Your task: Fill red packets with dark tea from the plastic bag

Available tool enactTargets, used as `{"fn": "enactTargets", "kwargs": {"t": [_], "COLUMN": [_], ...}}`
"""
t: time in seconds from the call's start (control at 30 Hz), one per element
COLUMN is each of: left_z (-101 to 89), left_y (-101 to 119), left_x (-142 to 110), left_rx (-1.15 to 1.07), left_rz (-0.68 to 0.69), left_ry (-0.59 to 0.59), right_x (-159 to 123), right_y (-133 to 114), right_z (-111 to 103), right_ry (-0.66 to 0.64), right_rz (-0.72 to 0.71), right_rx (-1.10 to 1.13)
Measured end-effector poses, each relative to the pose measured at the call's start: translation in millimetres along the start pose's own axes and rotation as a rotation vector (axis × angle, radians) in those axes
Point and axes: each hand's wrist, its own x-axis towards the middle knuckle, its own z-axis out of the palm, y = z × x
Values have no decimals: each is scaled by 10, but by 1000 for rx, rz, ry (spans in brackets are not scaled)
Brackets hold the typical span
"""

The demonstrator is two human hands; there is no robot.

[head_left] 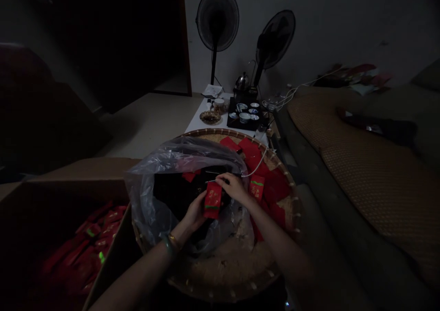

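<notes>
My left hand [196,211] is closed round the side of a small red packet [213,200] with gold writing and a green band near its lower end. At the packet's top edge, the fingers of my right hand [232,186] are pinched together; what they grip is too dark to make out. Thin pale lines show beside those fingertips. Both hands are over a clear plastic bag [144,210] with dark contents [172,196], lying open in a round woven bamboo tray [223,279]. Another red packet [256,188] with a green band lies right of my right hand.
Flat red packets [252,153] cover the tray's right side. A cardboard box [113,251] with many red packets [99,237] stands at left. Behind are a tea tray with cups [244,117], a kettle [242,80] and two fans [217,18]. A white cord [258,163] crosses the tray's rim.
</notes>
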Motion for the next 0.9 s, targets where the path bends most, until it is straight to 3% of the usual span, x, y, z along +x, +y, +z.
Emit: {"fn": "enactTargets", "kwargs": {"t": [0.1,0.23,0.3,0.47,0.6,0.77,0.9], "left_z": [11,-13,-26,-28,-40,-143,-251], "left_y": [5,30,42,54,69,126,135], "left_x": [4,-13,-37,-93,-102,-62,31], "left_rx": [68,397,490,308,208,132,35], "left_rz": [107,396,455,430,401,340,304], "left_ry": [5,46,78,48,35,94,181], "right_x": [-116,-227,-268,-408,-541,-567,-390], "right_y": [-108,-211,-220,-139,-114,-147,-475], "right_z": [8,10,30,183,286,76,-80], "right_ry": [-17,-47,-70,-124,-251,-381,-388], "right_rz": [68,21,29,183,212,355,192], "right_rx": [88,114,151,422,447,364,159]}}
